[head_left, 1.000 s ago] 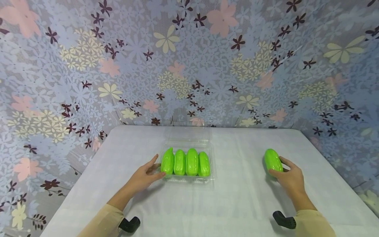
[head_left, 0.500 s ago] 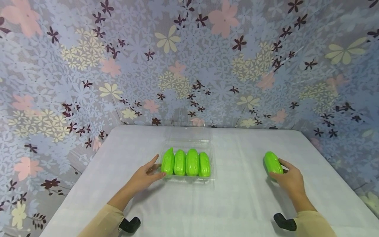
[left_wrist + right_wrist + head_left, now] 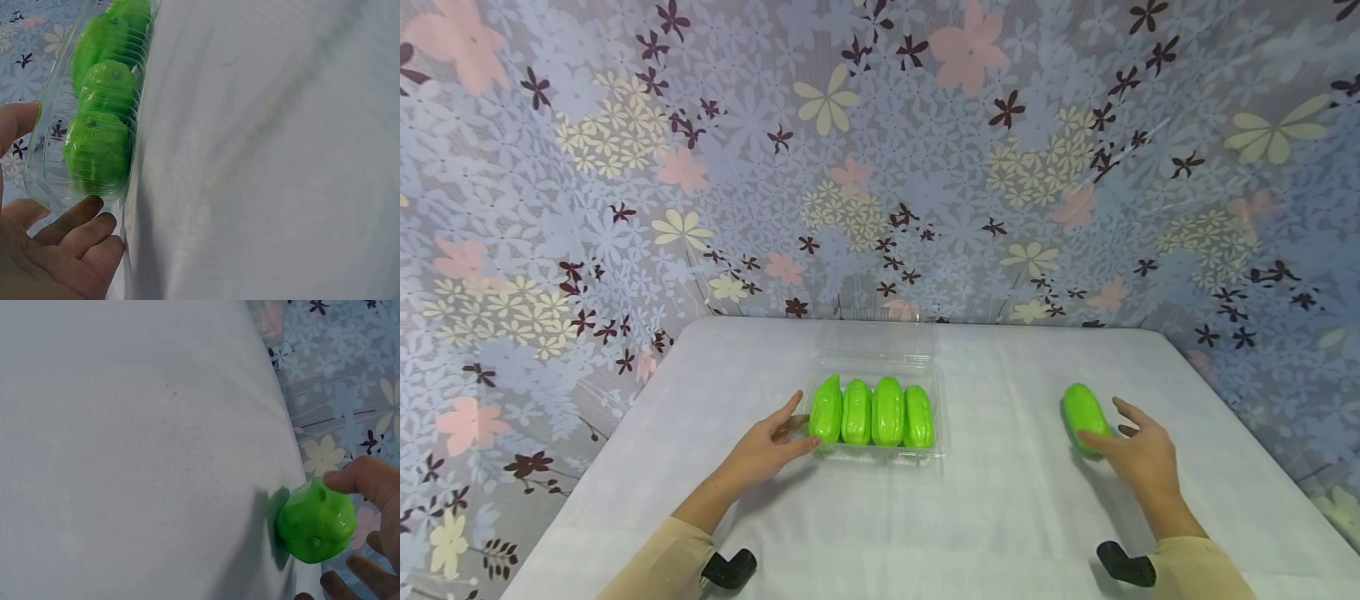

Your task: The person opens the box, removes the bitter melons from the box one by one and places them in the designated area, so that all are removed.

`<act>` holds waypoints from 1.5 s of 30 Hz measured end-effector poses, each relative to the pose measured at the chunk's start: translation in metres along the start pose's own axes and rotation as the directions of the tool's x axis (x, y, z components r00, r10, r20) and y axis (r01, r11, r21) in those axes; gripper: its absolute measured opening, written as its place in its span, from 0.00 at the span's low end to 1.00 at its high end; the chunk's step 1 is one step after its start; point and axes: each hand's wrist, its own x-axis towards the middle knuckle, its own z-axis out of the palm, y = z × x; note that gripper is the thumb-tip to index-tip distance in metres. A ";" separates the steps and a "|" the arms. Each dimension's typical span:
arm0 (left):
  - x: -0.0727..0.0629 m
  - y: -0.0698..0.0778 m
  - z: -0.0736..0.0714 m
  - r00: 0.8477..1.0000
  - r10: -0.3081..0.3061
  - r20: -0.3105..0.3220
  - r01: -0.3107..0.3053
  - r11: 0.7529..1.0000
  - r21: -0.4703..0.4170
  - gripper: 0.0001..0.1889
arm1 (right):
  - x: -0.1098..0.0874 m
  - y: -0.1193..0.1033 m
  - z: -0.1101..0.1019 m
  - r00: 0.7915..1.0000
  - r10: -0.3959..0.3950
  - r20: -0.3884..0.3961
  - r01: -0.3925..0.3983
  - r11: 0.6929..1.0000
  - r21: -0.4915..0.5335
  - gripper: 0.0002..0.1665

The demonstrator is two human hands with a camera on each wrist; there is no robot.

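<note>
A clear plastic clamshell box (image 3: 938, 425) stands with its lid folded back, several glossy green toy cucumbers (image 3: 887, 410) side by side in it. My left hand (image 3: 763, 446) is at the box's left end, thumb by the front corner, the other fingers loosely spread along the side. Those fingers lie right at the ribbed wall in the left wrist view. Another toy cucumber (image 3: 1082, 412) lies on the right of the table. Over it is my right hand (image 3: 1138, 454), thumb overlapping its near end, the other fingers spread away from its right side.
A white cloth covers the table (image 3: 1000, 500). Behind it hangs a flowered curtain (image 3: 880, 167). Black wrist camera mounts (image 3: 730, 570) stick out at both sleeves. White tabletop lies between the box and the cucumber on the right.
My right hand's fingers have lifted away from the toy cucumber and spread, moving slightly right. The cucumber now lies a little nearer and to the left. My left hand and the box stay put.
</note>
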 end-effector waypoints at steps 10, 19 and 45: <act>-0.001 0.000 -0.001 1.000 -0.006 0.001 0.006 1.000 0.003 0.47 | -0.006 -0.014 -0.005 0.998 -0.066 -0.021 0.066 0.998 0.012 0.64; 0.000 0.000 -0.002 1.000 0.007 0.000 -0.007 1.000 0.011 0.47 | -0.012 -0.031 -0.009 0.990 -0.117 -0.073 0.118 0.993 0.009 0.66; 0.002 -0.002 -0.002 1.000 0.002 0.009 -0.001 1.000 -0.005 0.48 | -0.027 -0.060 0.002 0.980 -0.199 -0.030 0.199 0.980 -0.005 0.69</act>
